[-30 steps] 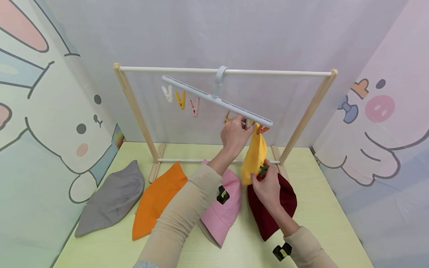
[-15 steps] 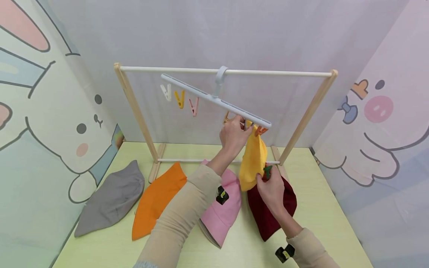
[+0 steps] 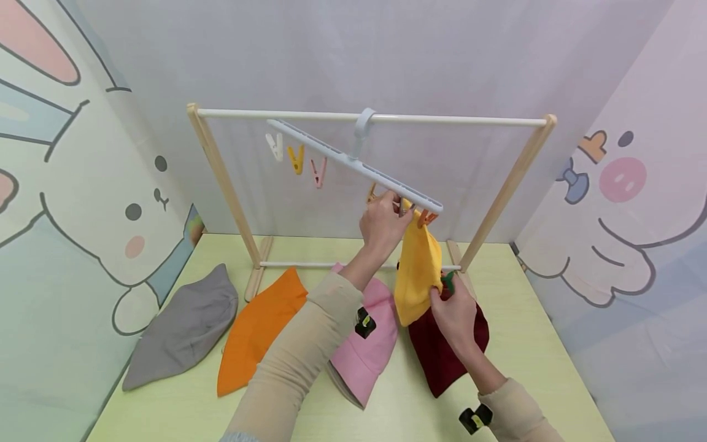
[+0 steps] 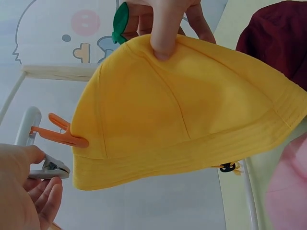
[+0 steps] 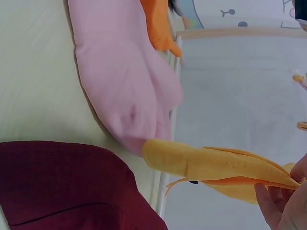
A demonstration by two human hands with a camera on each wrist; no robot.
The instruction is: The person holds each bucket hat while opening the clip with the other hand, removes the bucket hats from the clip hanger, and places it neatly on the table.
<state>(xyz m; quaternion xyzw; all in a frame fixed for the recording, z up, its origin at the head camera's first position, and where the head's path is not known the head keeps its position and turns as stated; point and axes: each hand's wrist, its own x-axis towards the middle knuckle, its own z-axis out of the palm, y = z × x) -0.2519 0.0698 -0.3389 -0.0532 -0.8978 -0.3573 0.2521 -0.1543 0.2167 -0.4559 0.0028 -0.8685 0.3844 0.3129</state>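
Note:
A yellow hat [image 3: 418, 270] with a green leaf [image 3: 448, 281] on its crown hangs beneath a pale blue hanger [image 3: 356, 164]. An orange clothespin [image 4: 67, 136] clamps it near the brim. My left hand [image 3: 381, 222] pinches a grey clothespin [image 4: 50, 167] between thumb and fingers; its tip is close to the brim edge, and whether they touch I cannot tell. With thumb and fingers, my right hand [image 3: 457, 319] grips the hat's crown beside the leaf. In the right wrist view the yellow hat [image 5: 192, 162] appears folded edge-on.
A wooden rack [image 3: 226, 178] with a white rod [image 3: 469, 120] carries the hanger. White [image 3: 275, 147], yellow [image 3: 296, 159] and pink clothespins [image 3: 318, 173] dangle at left. Grey [image 3: 185, 334], orange [image 3: 256, 337], pink [image 3: 370, 356] and dark red hats [image 3: 442, 356] lie on the table.
My right hand has moved down and right, drawing the hat's crown with it and turning more of the hat into view. The hanger's right end has swung slightly left and down.

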